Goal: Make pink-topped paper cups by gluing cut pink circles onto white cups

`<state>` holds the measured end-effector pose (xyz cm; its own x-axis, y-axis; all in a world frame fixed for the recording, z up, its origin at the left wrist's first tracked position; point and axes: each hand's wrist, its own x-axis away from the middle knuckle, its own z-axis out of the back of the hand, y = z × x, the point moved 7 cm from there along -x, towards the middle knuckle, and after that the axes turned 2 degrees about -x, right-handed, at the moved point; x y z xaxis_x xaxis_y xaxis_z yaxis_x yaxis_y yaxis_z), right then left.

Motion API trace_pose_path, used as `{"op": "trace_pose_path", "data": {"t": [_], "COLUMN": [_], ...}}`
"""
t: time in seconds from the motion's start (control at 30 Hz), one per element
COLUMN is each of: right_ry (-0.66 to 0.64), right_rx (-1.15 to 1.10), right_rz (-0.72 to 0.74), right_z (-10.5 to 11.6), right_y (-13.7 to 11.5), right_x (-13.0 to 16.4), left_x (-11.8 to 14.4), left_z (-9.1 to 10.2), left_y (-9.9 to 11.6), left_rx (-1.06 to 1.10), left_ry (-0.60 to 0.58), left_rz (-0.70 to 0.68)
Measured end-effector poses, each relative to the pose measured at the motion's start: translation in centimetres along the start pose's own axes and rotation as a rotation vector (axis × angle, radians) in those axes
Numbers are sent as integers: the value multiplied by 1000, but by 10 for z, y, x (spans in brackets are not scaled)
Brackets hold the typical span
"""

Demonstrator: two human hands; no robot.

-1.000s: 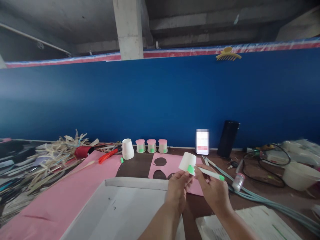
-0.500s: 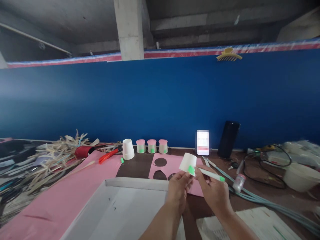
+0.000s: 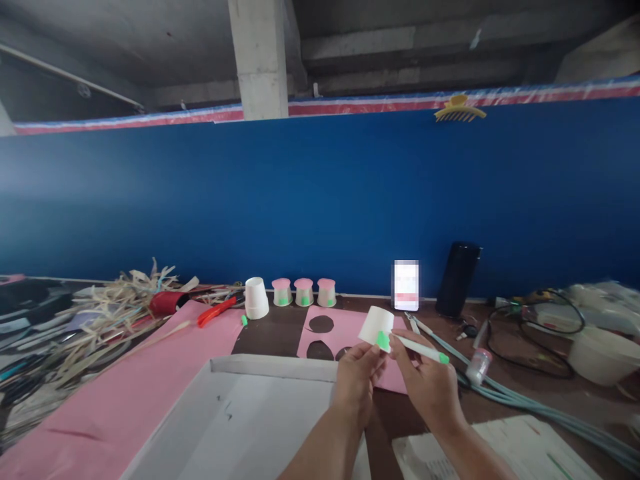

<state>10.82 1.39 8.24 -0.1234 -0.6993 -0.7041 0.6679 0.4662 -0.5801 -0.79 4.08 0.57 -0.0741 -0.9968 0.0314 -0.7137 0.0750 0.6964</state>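
Above the worktop's near edge, the left hand (image 3: 356,379) grips a small white paper cup (image 3: 376,326) while the right hand (image 3: 425,387) holds a green-tipped white marker (image 3: 419,348) to its green patch (image 3: 383,341); colouring appears underway, demanding steady strokes.

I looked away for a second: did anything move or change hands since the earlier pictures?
Nothing visibly changed. The left hand still holds the white paper cup, and the right hand still keeps the green marker tip at the cup's green patch.
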Motion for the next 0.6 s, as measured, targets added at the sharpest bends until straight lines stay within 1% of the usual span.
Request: {"op": "trace_pose_path", "data": {"t": [0.17, 0.4, 0.5, 0.6], "right_ry": [-7, -16, -6, 30], "right_rx": [-29, -23, -48, -106], "right_rz": [9, -26, -15, -15], "right_z": [0, 0, 1, 4], "right_y": [0, 1, 1, 3], "right_x": [0, -1, 0, 0], "left_x": [0, 1, 1, 0], "left_z": [0, -2, 0, 4], "left_y": [1, 1, 0, 0], "left_rx": [4, -4, 35, 133], "left_ry": [10, -22, 0, 50], "left_rz": [-2, -3, 14, 23]}}
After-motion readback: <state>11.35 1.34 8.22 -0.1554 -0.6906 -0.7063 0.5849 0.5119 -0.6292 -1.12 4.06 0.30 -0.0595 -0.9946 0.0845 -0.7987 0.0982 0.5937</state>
